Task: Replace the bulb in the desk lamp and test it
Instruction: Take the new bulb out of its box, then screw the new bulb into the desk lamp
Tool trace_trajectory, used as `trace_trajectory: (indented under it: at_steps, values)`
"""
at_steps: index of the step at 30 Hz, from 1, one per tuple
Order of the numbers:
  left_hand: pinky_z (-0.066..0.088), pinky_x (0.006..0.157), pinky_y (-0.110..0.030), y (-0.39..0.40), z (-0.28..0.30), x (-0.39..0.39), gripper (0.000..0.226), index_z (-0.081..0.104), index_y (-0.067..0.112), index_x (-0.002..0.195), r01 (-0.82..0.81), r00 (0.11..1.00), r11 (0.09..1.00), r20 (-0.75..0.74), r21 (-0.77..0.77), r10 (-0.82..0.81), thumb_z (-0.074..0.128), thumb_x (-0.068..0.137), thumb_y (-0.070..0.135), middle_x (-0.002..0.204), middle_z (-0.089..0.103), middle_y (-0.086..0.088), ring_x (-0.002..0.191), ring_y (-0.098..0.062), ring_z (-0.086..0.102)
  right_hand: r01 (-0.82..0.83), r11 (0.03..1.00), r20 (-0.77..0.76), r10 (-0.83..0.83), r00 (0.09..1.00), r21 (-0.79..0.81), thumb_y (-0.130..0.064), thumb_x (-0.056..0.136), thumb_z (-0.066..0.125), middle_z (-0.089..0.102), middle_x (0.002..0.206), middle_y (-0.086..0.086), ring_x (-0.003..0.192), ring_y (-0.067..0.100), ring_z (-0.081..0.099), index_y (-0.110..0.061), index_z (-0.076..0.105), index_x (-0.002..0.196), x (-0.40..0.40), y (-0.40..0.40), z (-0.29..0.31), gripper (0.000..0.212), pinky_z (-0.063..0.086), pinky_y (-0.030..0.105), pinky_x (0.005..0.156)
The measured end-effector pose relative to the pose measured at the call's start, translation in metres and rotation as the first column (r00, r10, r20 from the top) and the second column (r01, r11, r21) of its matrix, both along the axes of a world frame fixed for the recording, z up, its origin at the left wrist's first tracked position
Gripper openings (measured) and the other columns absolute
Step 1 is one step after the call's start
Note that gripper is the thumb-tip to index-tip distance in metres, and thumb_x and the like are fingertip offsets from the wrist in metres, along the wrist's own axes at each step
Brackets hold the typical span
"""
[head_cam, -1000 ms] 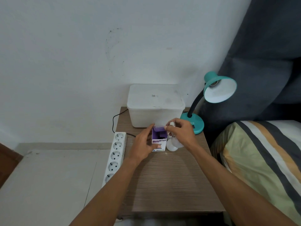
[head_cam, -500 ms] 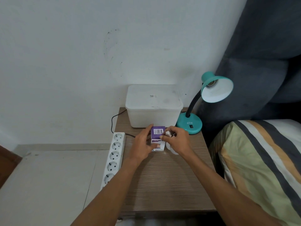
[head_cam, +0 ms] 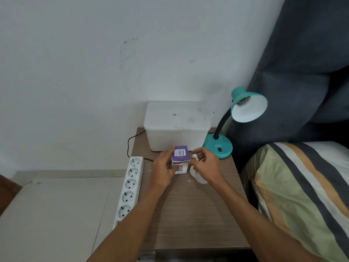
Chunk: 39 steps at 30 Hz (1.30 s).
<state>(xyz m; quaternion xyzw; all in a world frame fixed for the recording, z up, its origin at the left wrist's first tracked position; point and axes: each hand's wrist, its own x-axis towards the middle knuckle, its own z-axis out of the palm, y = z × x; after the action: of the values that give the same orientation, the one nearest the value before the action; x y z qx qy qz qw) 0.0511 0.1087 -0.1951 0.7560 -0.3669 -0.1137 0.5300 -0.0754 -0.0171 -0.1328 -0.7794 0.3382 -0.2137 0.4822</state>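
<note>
A teal desk lamp stands at the back right of the wooden bedside table; its shade faces me and the socket inside holds no bulb. A purple and white bulb box stands upright in the middle, its top flap closed with a barcode up. My left hand holds the box's left side. My right hand grips a white bulb, metal screw base pointing up, just right of the box.
A white lidded plastic container sits against the wall behind the box. A white power strip hangs along the table's left edge, with a black cord. A striped pillow and dark headboard lie to the right.
The box's top was open a second ago and is now closed with the barcode flap up. The bulb stays in my right hand beside the box.
</note>
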Motion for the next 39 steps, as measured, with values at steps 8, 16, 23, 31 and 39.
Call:
trace_trajectory:
  at_steps: [8,16,23,31,39]
  values:
    - [0.056,0.101,-0.038,-0.021,0.0,0.027,0.086,0.047,0.024,0.152,-0.036,0.999,0.998,-0.007,0.053,0.037,0.085,0.078,0.0,0.125,0.056,-0.006,0.117,-0.016,0.061,0.116,0.993,0.058,-0.116,0.992,0.012,-0.014,0.073,0.08,0.068,0.094,-0.003,0.09,0.011,0.065,-0.015,0.067,0.099,-0.008,-0.022,-0.005,0.029,0.057,0.031,0.078]
    - [0.055,0.103,-0.048,-0.026,0.002,0.02,0.085,0.039,0.027,0.156,-0.08,0.995,0.99,0.07,0.12,0.072,0.079,0.085,0.003,0.133,0.056,-0.01,0.123,-0.021,0.057,0.086,0.996,0.079,-0.087,0.993,0.012,-0.024,0.081,0.078,0.07,0.102,-0.007,0.094,0.009,0.066,-0.024,0.07,0.112,-0.02,-0.02,-0.009,0.032,0.057,0.028,0.081]
    - [0.047,0.11,-0.052,-0.019,0.027,-0.017,0.098,0.023,0.021,0.159,-0.195,0.921,0.974,0.363,0.116,0.141,0.084,0.083,0.029,0.155,0.036,-0.013,0.144,-0.029,0.038,0.205,0.976,0.132,-0.212,0.968,0.069,-0.037,0.094,0.063,0.066,0.103,-0.006,0.092,0.008,0.065,-0.03,0.062,0.125,-0.042,-0.031,0.019,0.032,0.05,0.02,0.071]
    - [0.025,0.124,-0.041,-0.092,0.108,-0.038,0.095,0.027,0.015,0.159,0.095,0.75,0.994,0.653,0.053,-0.106,0.081,0.084,0.037,0.162,0.031,-0.014,0.152,-0.031,0.025,0.34,0.94,0.154,-0.341,0.927,0.034,-0.009,0.071,0.074,0.063,0.104,-0.002,0.092,0.013,0.062,-0.02,0.052,0.115,-0.071,-0.078,0.084,0.051,0.047,0.025,0.069]
    - [0.021,0.125,-0.036,-0.179,0.143,-0.044,0.117,0.006,0.017,0.163,0.269,0.762,0.95,0.569,0.158,-0.31,0.087,0.079,0.025,0.17,0.012,-0.008,0.158,-0.024,0.009,0.455,0.875,0.21,-0.419,0.883,-0.164,-0.03,0.075,0.078,0.068,0.118,0.002,0.106,0.018,0.063,-0.017,0.063,0.125,-0.073,-0.122,0.116,0.053,0.05,0.032,0.095]
